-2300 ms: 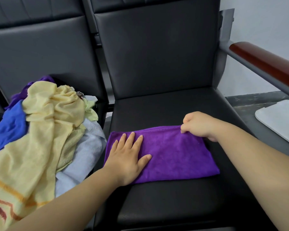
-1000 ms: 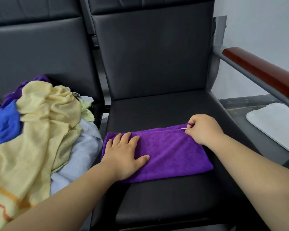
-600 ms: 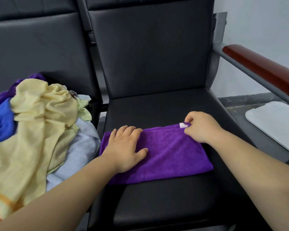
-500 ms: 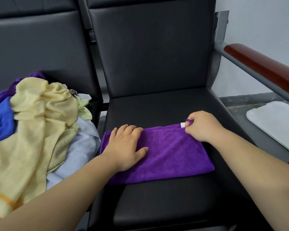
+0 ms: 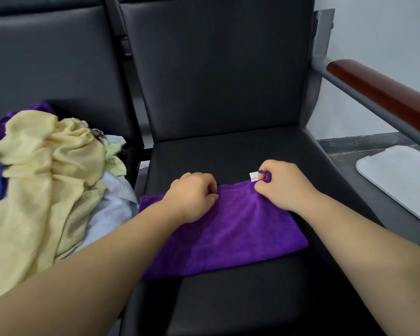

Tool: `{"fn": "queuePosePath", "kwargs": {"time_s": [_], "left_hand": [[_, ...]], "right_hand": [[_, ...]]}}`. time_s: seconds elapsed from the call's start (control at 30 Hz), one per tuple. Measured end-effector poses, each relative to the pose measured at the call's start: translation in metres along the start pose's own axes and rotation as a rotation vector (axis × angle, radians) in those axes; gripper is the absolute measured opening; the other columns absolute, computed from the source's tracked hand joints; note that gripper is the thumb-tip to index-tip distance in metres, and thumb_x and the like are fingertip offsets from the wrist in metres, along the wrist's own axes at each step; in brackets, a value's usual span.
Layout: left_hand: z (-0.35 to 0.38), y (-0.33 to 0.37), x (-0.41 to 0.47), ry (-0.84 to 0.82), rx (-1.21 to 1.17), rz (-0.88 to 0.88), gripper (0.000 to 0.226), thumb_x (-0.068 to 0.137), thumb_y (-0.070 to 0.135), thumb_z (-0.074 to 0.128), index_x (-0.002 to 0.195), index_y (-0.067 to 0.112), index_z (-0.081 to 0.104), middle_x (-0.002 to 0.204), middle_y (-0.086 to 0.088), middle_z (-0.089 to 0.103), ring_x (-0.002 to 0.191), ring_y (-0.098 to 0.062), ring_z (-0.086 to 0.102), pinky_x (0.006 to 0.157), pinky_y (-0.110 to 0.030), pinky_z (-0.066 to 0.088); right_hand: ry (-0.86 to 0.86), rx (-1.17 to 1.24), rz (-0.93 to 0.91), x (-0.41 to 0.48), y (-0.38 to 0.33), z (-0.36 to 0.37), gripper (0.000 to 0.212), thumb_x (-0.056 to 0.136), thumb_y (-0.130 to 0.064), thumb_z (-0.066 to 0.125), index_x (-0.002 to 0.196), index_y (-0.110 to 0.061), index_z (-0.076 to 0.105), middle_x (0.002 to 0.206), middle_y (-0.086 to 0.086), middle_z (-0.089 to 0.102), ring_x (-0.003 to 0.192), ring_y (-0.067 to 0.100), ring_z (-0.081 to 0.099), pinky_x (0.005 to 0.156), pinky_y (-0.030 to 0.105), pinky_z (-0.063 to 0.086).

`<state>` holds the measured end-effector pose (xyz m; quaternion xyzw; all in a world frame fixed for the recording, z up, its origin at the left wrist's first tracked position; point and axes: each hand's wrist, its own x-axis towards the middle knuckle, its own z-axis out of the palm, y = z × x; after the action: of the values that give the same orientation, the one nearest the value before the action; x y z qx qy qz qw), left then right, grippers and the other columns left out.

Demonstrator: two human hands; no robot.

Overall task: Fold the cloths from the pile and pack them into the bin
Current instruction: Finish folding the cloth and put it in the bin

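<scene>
Left grip (image 5: 192,197), right grip (image 5: 280,185), curled, pinching purple cloth (image 5: 240,234)

A waiting area is suggested by a row of joined black padded leatherette seats (image 5: 216,81), a grey metal armrest capped in reddish-brown wood (image 5: 383,93) and a plain white wall (image 5: 386,25).

Head camera looks down and forward, close over the seat (image 5: 228,151)

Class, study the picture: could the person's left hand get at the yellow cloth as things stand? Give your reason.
Probably yes. The yellow cloth lies atop the pile just left of the left hand, with nothing between them; the hand must first release its grip on the purple cloth.
</scene>
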<state>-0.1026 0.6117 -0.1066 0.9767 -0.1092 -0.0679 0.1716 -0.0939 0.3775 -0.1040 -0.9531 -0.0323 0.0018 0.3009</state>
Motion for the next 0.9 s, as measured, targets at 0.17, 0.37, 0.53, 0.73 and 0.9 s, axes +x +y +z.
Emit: {"fn": "queuePosePath", "kwargs": {"time_s": [0.17, 0.37, 0.53, 0.73, 0.9], "left_hand": [[0.009, -0.005, 0.007, -0.007, -0.020, -0.017, 0.010, 0.096, 0.035, 0.059, 0.086, 0.031, 0.058, 0.094, 0.012, 0.050, 0.100, -0.020, 0.052, 0.095, -0.045, 0.048], [0.007, -0.006, 0.015, -0.037, -0.071, -0.064, 0.016, 0.095, 0.031, 0.058, 0.081, 0.031, 0.049, 0.089, 0.011, 0.056, 0.093, -0.023, 0.057, 0.091, -0.049, 0.051], [0.004, -0.008, 0.021, -0.083, -0.057, -0.109, 0.015, 0.094, 0.030, 0.060, 0.081, 0.027, 0.052, 0.084, 0.008, 0.060, 0.085, -0.021, 0.060, 0.083, -0.040, 0.053], [0.001, -0.007, 0.020, -0.098, -0.032, -0.109, 0.013, 0.094, 0.033, 0.061, 0.084, 0.028, 0.053, 0.089, 0.008, 0.061, 0.087, -0.019, 0.060, 0.081, -0.038, 0.053], [-0.003, -0.006, 0.021, -0.119, -0.029, -0.112, 0.016, 0.098, 0.029, 0.056, 0.084, 0.022, 0.049, 0.086, 0.004, 0.058, 0.080, -0.019, 0.055, 0.069, -0.033, 0.043]], "right_hand": [[-0.017, -0.054, 0.004, 0.009, 0.004, 0.003, 0.003, 0.096, -0.023, 0.060, 0.097, -0.020, 0.059, 0.089, -0.009, 0.058, 0.078, 0.008, 0.055, 0.058, 0.024, 0.039], [-0.042, -0.107, 0.029, 0.013, 0.003, 0.007, 0.008, 0.100, -0.020, 0.052, 0.107, -0.016, 0.055, 0.099, -0.001, 0.057, 0.087, 0.020, 0.056, 0.066, 0.032, 0.039], [-0.053, -0.135, 0.040, 0.012, 0.000, 0.008, 0.008, 0.102, -0.017, 0.049, 0.108, -0.014, 0.053, 0.102, 0.004, 0.060, 0.084, 0.021, 0.056, 0.070, 0.033, 0.042], [-0.074, -0.176, 0.059, 0.011, -0.006, 0.008, 0.009, 0.104, -0.016, 0.047, 0.111, -0.013, 0.051, 0.102, 0.005, 0.059, 0.084, 0.022, 0.056, 0.071, 0.034, 0.045], [-0.072, -0.204, 0.068, 0.011, -0.010, 0.009, 0.009, 0.105, -0.016, 0.048, 0.112, -0.012, 0.050, 0.103, 0.007, 0.058, 0.085, 0.024, 0.056, 0.072, 0.034, 0.045]]}}
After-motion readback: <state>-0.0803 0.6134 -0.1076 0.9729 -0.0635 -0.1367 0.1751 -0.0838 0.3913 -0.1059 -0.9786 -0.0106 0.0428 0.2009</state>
